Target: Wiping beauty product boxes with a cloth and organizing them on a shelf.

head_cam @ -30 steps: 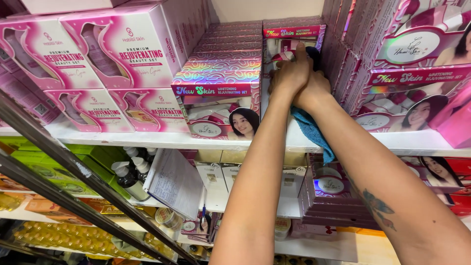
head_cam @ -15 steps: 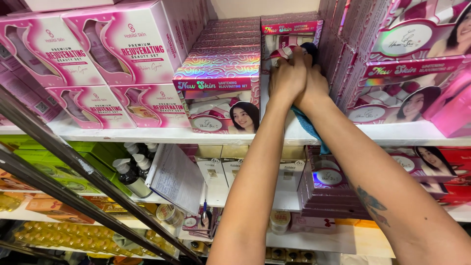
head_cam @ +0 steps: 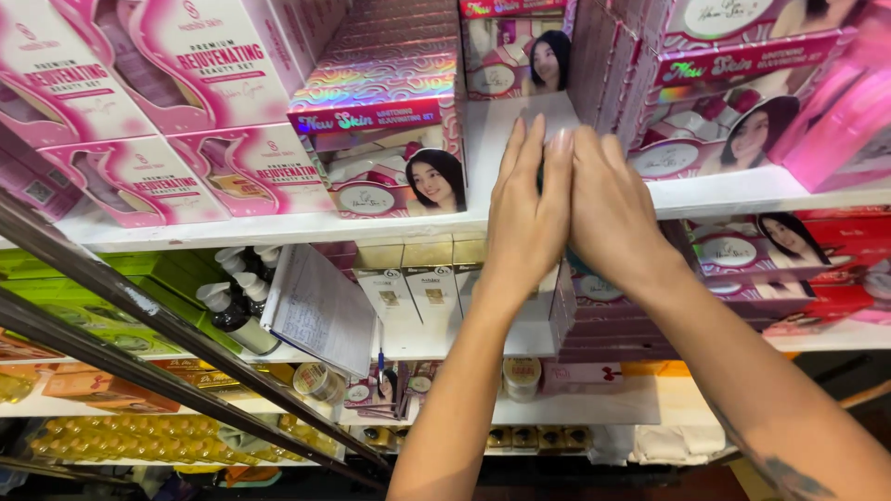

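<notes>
My left hand [head_cam: 527, 218] and my right hand [head_cam: 617, 213] lie flat side by side, fingers together and pointing up, at the front edge of the white upper shelf [head_cam: 278, 225]. They sit in the gap between two stacks of boxes. A blue cloth [head_cam: 577, 266] is pressed under the palms, and only a sliver shows below them. To the left stands a rainbow-topped pink cosmetic box [head_cam: 380, 139], and pink boxes [head_cam: 733, 102] are stacked to the right. One more box [head_cam: 520, 56] stands behind the fingertips.
Large pink-and-white gift boxes [head_cam: 186, 102] fill the upper shelf's left side. Lower shelves hold pump bottles [head_cam: 232, 306], a paper notepad [head_cam: 320, 311], small cream boxes [head_cam: 413, 288], jars and red boxes [head_cam: 798, 269]. Two dark metal bars [head_cam: 139, 325] cross diagonally at the lower left.
Both hands have slid from deep in the shelf gap toward its front edge. The blue cloth that hung below my right hand is now almost covered.
</notes>
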